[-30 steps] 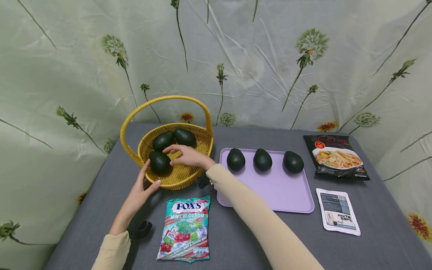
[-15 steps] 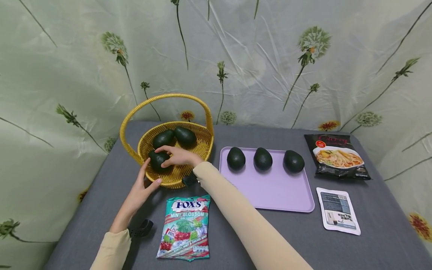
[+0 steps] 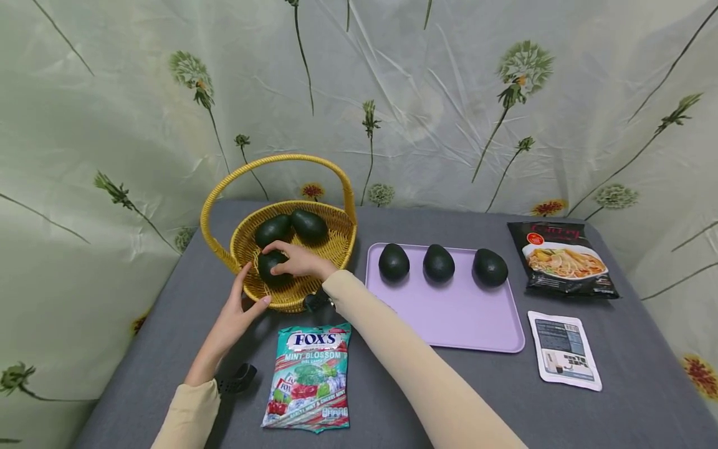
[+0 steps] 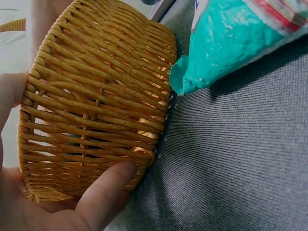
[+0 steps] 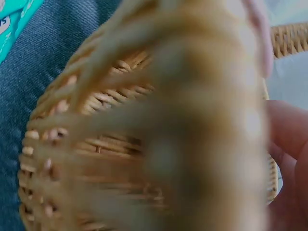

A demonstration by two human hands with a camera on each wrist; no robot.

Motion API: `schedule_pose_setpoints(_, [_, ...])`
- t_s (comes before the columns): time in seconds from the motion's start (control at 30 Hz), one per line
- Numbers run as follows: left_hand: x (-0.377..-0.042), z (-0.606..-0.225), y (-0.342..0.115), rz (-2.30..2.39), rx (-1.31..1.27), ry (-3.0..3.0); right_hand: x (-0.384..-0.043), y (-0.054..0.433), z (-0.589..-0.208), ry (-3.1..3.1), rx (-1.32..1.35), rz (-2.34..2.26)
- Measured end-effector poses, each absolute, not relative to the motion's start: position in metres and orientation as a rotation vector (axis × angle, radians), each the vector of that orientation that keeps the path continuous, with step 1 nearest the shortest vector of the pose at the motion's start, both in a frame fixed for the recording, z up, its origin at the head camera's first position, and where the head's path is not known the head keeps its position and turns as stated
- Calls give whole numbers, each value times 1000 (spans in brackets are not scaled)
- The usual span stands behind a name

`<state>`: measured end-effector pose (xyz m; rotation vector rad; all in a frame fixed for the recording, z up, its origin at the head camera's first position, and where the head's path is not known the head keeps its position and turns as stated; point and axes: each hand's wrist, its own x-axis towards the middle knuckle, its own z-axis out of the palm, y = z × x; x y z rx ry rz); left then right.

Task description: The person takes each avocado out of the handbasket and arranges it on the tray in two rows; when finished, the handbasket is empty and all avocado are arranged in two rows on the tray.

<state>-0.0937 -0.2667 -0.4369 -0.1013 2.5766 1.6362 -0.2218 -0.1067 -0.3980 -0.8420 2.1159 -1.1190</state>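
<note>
A yellow woven basket (image 3: pixel 338 244) with a tall handle stands at the back left. My left hand (image 3: pixel 229 321) steadies its near left rim, the thumb pressed on the woven wall, as the left wrist view shows with the basket side (image 4: pixel 96 96). Inside the basket, my right hand (image 3: pixel 303 260) grips a dark green avocado (image 3: pixel 272 279) from above, thumb and fingers curled on it. Behind it lie two more avocados, one at the left (image 3: pixel 272 231) and one at the right (image 3: pixel 310 226). In the right wrist view the blurred basket wall hides the held avocado.
Right of the basket a lilac tray (image 3: pixel 465 327) bears three avocados along its far side. A teal candy bag (image 3: pixel 308 380) lies before the basket. At the right are a black noodle packet (image 3: pixel 563 262) and a white pouch (image 3: pixel 564 351), all on the grey tabletop (image 3: pixel 392 405).
My right hand has moved left over the front avocado and closed round it, then shifted it slightly right within the basket. The left hand has stayed at the rim.
</note>
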Motion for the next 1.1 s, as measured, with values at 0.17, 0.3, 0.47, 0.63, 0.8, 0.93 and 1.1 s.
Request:
schedule_pose_setpoints(0.17, [-94,-437,-267,1629,-102,2583,-229,-91,-394,2054,-831,-1201])
schedule_pose_setpoints(0.3, [-94,-437,-267,1616,-109,2587,-237,-73,-387,1976,-876,-1294])
schedule_pose_setpoints(0.47, [-94,-438,-267,1615,-105,2602,-241,-45,-374,1891,-892,-1393])
schedule_pose_setpoints(0.63, [-92,-438,-266,1586,-123,2612,-239,-9,-367,1896,-876,-1459])
schedule_pose_setpoints(0.8, [-91,-438,-266,1581,-135,2617,-234,32,-368,1965,-840,-1492])
schedule_pose_setpoints(0.93, [-92,-438,-266,1574,-132,2622,-226,64,-372,1995,-750,-1531])
schedule_pose_setpoints(1.1, [-92,-438,-265,1570,-135,2620,-213,100,-378,2028,-669,-1581])
